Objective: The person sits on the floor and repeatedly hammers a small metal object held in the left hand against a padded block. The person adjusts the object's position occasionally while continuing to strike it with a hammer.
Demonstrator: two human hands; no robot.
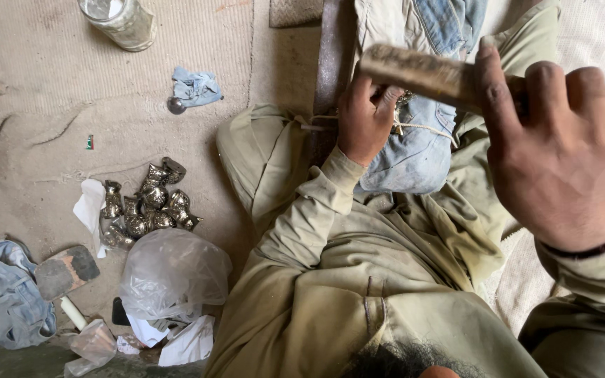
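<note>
My left hand (364, 119) is closed down on a small metal piece (402, 105), pinning it on the denim pad (414, 150) over my knee. Only a glint of the piece shows past my fingers, just right of them, at the top of the pad, so I cannot tell its full shape. My right hand (561, 147) is wrapped tight round a worn wooden tool (421, 73), whose free end hangs right above the piece and my left fingers.

As I judge it, working well here means keeping the piece flat against the pad so it cannot skid, with my left fingertips drawn back from the spot the tool will meet. Short, controlled strokes seem safer than big ones, since the pad is soft and the piece is small. The cord (425, 129) across the pad lies just below the piece; I should keep it from snagging.

Well to the left of the pad, a heap of shiny metal cups (145, 206) lies on the floor (36, 140), with a clear plastic bag (173, 273) just below it.
</note>
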